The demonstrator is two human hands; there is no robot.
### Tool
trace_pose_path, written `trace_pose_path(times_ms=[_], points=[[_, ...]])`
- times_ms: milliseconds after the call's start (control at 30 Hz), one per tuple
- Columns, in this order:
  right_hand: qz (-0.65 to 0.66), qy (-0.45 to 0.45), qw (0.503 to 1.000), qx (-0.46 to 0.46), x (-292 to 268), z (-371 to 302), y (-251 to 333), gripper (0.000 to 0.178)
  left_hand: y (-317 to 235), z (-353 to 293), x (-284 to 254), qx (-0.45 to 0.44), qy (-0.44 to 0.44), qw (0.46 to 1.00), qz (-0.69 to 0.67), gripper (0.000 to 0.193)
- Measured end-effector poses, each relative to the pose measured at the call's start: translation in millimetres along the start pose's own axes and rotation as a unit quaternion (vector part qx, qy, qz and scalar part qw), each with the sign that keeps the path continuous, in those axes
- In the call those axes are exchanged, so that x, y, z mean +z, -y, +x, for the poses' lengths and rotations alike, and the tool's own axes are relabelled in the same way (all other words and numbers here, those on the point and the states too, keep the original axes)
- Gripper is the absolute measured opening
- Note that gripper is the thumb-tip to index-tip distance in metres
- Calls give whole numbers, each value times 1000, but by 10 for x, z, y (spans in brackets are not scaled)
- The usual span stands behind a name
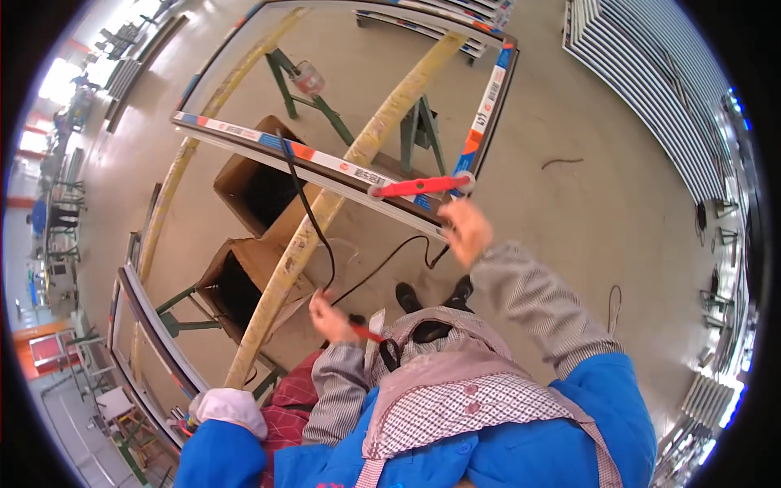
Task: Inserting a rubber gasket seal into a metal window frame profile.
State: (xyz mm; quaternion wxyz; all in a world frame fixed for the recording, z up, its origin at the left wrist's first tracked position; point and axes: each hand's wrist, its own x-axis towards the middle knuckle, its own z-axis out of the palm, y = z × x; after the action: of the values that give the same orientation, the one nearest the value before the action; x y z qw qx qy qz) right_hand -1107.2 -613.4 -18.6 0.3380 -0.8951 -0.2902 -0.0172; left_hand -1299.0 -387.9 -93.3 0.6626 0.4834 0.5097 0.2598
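- blue sleeves and a checked apron [455, 407] fill the lower edge, nearest the camera.
- left hand [329, 315]: grip pressed together around a black rubber strip [307, 213] and a red-handled tool [368, 333]; the tool's head is hidden behind the hand.
- black rubber strip: runs from the left hand up to the near rail of the window frame [342, 167], where it meets the rail's edge; a second length loops down below the rail toward the floor.
- right hand [465, 230]: held at the near right corner of the window frame, fingers curled; whether the grip pinches anything cannot be told.
- red roller tool [419, 186]: lies along the near rail, just above the right hand, a round wheel at each end.
- window frame: dark profile with white, orange and blue protective tape, resting across two padded yellow beams [325, 211] on green trestles [419, 130].
- cardboard boxes [252, 183]: two, open, standing on the floor under the frame.
- shoes [407, 297]: black, on the floor between the hands.
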Motion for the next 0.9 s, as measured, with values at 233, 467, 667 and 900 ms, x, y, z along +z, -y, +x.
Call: trace_pose_path(times_ms=[233,467,667,900], points=[[325,257,868,272,408,-1263,285,52,-98,-770,1171,-196,282,934,-95,32],[555,69,616,555,205,-1531,325,43,354,-682,1356,176,350,852,348,34],[665,40,481,570,201,-1173,710,65,556,-683,1527,251,359,820,368,22],[712,14,382,588,298,-894,803,66,723,-614,1516,123,370,866,314,17]])
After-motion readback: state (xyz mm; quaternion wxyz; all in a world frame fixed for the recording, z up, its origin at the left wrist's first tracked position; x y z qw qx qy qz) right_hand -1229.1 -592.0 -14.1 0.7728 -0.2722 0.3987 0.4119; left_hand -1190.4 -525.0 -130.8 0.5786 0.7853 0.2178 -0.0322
